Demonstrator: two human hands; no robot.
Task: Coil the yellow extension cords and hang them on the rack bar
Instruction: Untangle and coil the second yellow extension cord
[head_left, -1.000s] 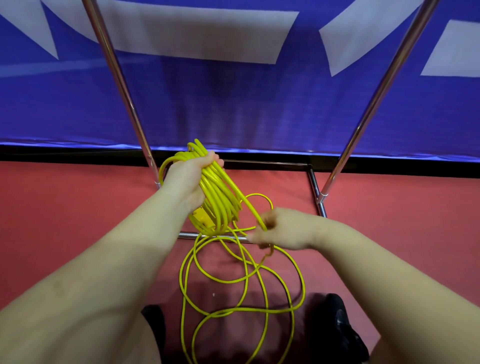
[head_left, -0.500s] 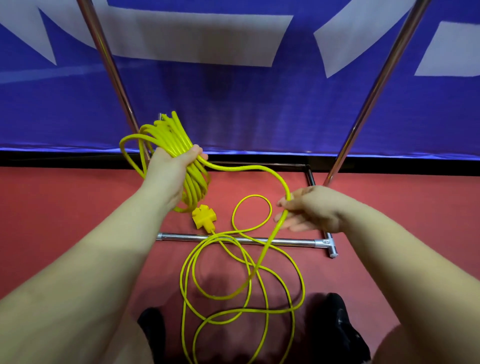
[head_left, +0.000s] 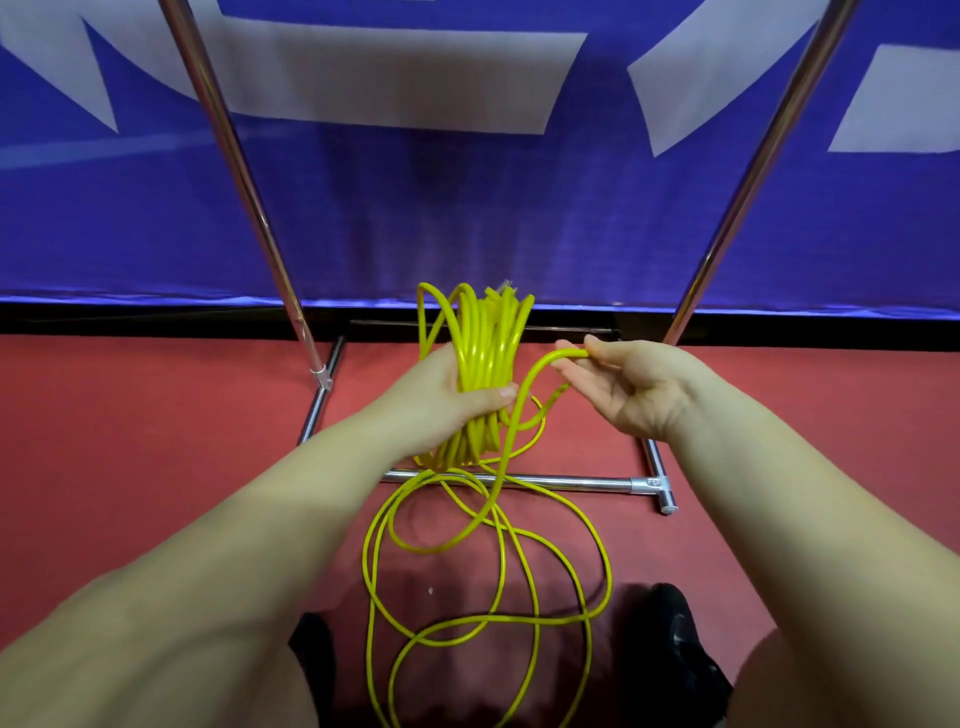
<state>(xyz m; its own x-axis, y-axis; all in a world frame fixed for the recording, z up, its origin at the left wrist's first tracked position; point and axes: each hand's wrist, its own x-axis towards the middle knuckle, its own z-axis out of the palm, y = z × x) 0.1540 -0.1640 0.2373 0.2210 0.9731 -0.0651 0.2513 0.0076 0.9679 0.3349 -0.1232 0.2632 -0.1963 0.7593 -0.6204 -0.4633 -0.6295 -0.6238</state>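
My left hand (head_left: 447, 400) grips a bundle of several loops of the yellow extension cord (head_left: 485, 348), held upright in front of me. My right hand (head_left: 628, 389) pinches a free length of the same cord between thumb and fingers, just right of the bundle, bent into an arch. The loose remainder of the cord (head_left: 498, 582) lies in tangled loops on the red floor between my feet. The rack's two chrome uprights (head_left: 234, 166) rise left and right; its top bar is out of view.
The rack's chrome base bar (head_left: 571, 483) lies on the red floor under my hands, with side feet at left and right. A blue and white banner (head_left: 467, 208) hangs behind the rack. My black shoes (head_left: 675, 654) stand at the bottom edge.
My left hand has carried the bundle right and turned it upright. My right hand has brought a fresh length of cord up and in toward the bundle. The yellow plug is now hidden.
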